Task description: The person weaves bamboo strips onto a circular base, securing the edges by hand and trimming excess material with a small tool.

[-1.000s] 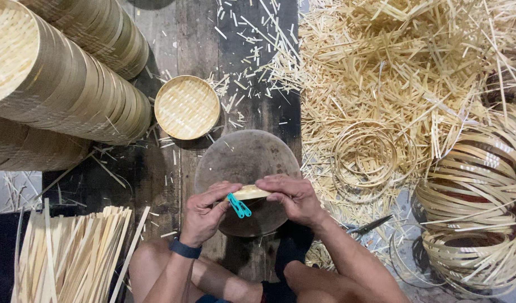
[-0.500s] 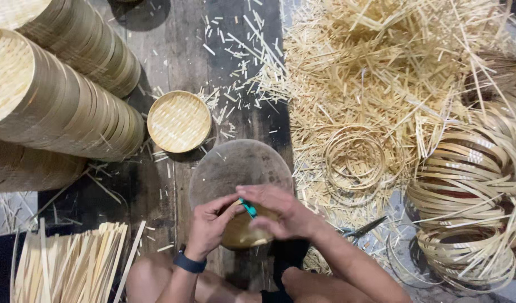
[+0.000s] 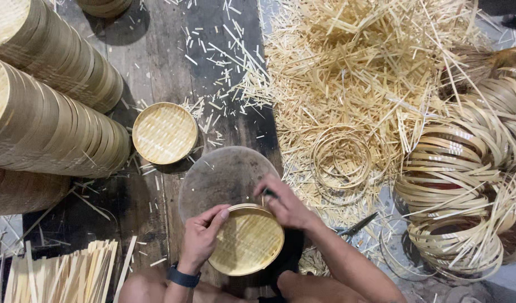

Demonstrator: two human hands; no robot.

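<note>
Far left lay long rolls of stacked trays (image 3: 50, 129), many finished ones nested on their sides, and below them a bundle of flat strips (image 3: 61, 278). Just right of the rolls one finished tray (image 3: 165, 133) sat alone on the dark floor (image 3: 157, 56) amid chips.

In the middle the left hand (image 3: 201, 238) gripped the near-left rim of a round woven tray (image 3: 248, 240), thumb and fingers curled over the edge. The tray lay tilted, partly over a round grey block (image 3: 218, 174). The right hand (image 3: 286, 205) was closed over the tray's upper right rim, holding a small teal tool (image 3: 268, 193) that barely showed between the fingers; how it met the rim could not be made out.

As a judgement, this tray was well on: the weave looked whole and the hoop was on, so only rim work seemed left. The heap of offcuts (image 3: 359, 67), the loose rings (image 3: 343, 159) and the coiled hoops (image 3: 466, 191) at right suggested many trays yet to be made. Dark scissors (image 3: 356, 225) lay by the right forearm.

Against the earlier frames, the tray had turned from nearly edge-on to face up, both hands had shifted along its rim, and the teal tool, plain a second ago, was now mostly covered.
</note>
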